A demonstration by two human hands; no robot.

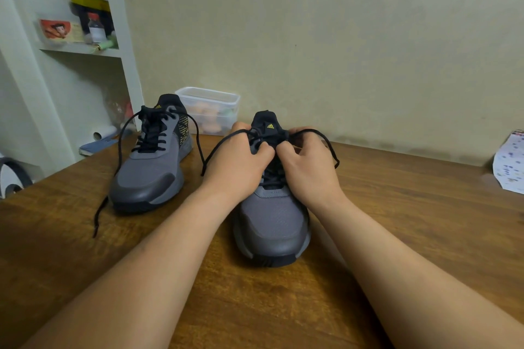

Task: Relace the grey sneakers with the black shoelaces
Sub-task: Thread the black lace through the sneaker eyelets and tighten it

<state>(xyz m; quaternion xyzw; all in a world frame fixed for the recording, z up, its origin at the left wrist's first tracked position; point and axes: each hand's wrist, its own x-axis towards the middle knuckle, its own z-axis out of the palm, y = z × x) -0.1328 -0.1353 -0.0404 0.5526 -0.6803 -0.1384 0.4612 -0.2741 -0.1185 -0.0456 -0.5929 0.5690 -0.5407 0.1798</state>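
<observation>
Both hands are closed over the top eyelets of the nearer grey sneaker [272, 218], which stands on the wooden counter [397, 221] with its toe toward the camera. By the left hand [241, 161] the black shoelace [218, 147] is pinched between thumb and fingers at the tongue, and one loose end is seen arcing out and down to the counter. By the right hand [309, 164] the other half of the lace is gripped in the same way, its free end looping out to the right. Crossings of lace are visible below the hands, so this shoe is judged to be laced nearly to the top, with only the last eyelets or the tying left; the exact eyelet being worked is hidden by the fingers. A second grey sneaker [153, 167] stands to the left, apart from the first, already threaded with its own black lace [119, 150], whose untied ends trail across the counter. Tying of that shoe appears still to be done.
</observation>
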